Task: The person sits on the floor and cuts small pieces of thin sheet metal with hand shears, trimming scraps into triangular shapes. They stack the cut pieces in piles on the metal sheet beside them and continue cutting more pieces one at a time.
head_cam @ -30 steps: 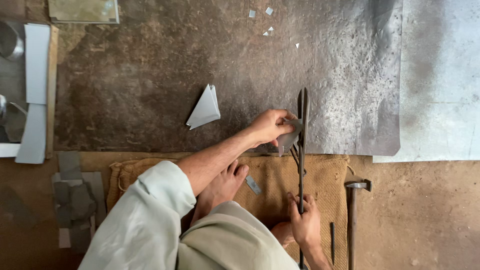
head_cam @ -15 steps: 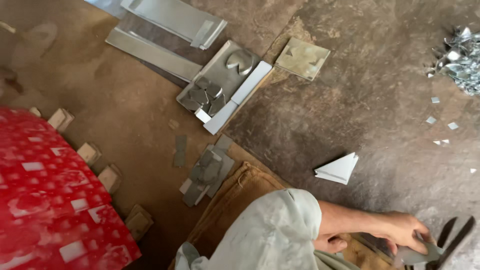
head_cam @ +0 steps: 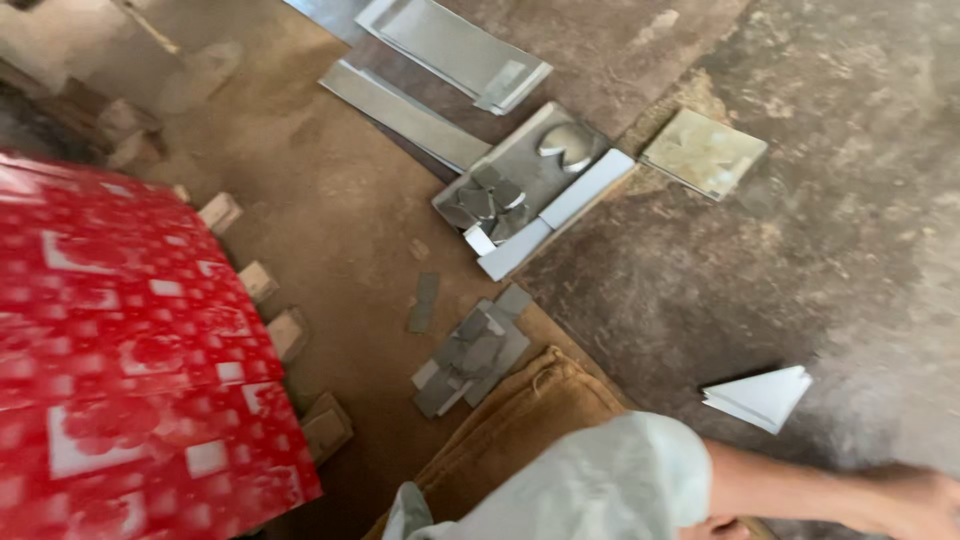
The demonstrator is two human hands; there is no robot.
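The floor (head_cam: 330, 210) is bare, packed earth, brown on the left and turning to rough, mottled grey concrete on the right. A red patterned sheet (head_cam: 130, 370) with white square marks covers the lower left, and small wooden blocks (head_cam: 290, 330) line its edge in a slanting row. Long flat metal strips (head_cam: 405, 115) lie at the top, one of them with a folded end. Just below them sits a shallow metal tray (head_cam: 590, 190), which holds small grey cut pieces and a rounded shiny piece. A square pale tile (head_cam: 705, 152) lies just beside the tray on the concrete. A loose heap of small grey metal offcuts (head_cam: 472, 355) rests on the earth near the corner of a brown sackcloth mat (head_cam: 520, 410).

The person's arm, in a pale greenish sleeve (head_cam: 600, 480), stretches from the bottom centre toward the lower right. Only the edge of the left hand (head_cam: 925, 500) shows at the frame's corner, blurred, so it cannot be told whether its fingers are clenched or released. The right hand is out of sight.

The thing nearest that hand is a folded white triangular piece (head_cam: 762, 397), like thin sheet stacked in layers, with a sharp point toward the left. It lies flat on the grey concrete, above the forearm and apart from it, untouched.
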